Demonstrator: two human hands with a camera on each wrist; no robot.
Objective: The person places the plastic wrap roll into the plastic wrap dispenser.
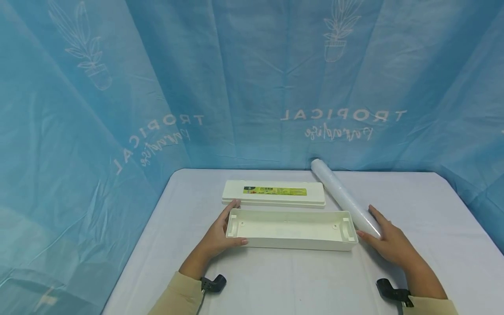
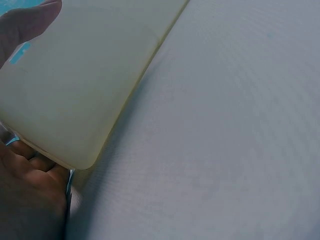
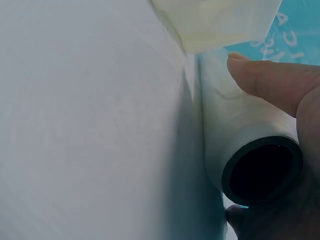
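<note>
A cream plastic box (image 1: 293, 243), long and open at the top, lies across the table. My left hand (image 1: 214, 238) grips its left end, thumb on the front wall and fingers at the back. In the left wrist view, the thumb presses the box's flat wall (image 2: 85, 85). A clear roll of plastic wrap (image 1: 341, 190) slants from the back of the table to the box's right end. My right hand (image 1: 391, 245) holds its near end, thumb on one side, fingers round the other. The right wrist view shows the wrap's dark hollow core (image 3: 262, 170).
Behind the box lies a matching cream lid (image 1: 275, 201) with a yellow-green label (image 1: 275, 190). A white cloth covers the table (image 1: 295, 280). Blue printed curtains (image 1: 252, 87) hang along its back and sides.
</note>
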